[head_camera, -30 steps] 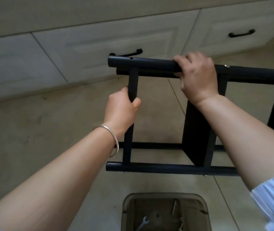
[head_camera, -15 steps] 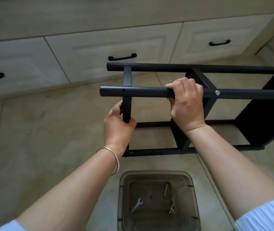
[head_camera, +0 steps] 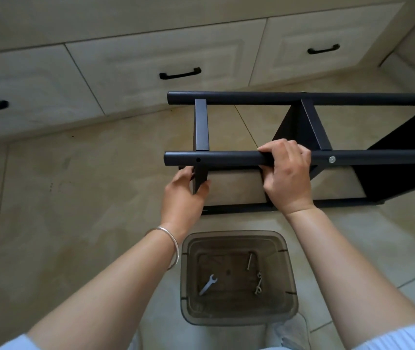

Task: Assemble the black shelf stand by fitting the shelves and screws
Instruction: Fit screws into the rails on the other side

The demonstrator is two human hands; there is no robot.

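Two hands grip one black shelf stand (head_camera: 302, 98): left hand (head_camera: 183, 195) its crossbar, right hand (head_camera: 286, 173) its tube.

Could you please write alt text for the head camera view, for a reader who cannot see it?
A person holds a black shelf stand lying on its side above a tiled floor, the right hand gripping its near tube, the left hand gripping a crossbar. Below sits a clear bin holding a small wrench.
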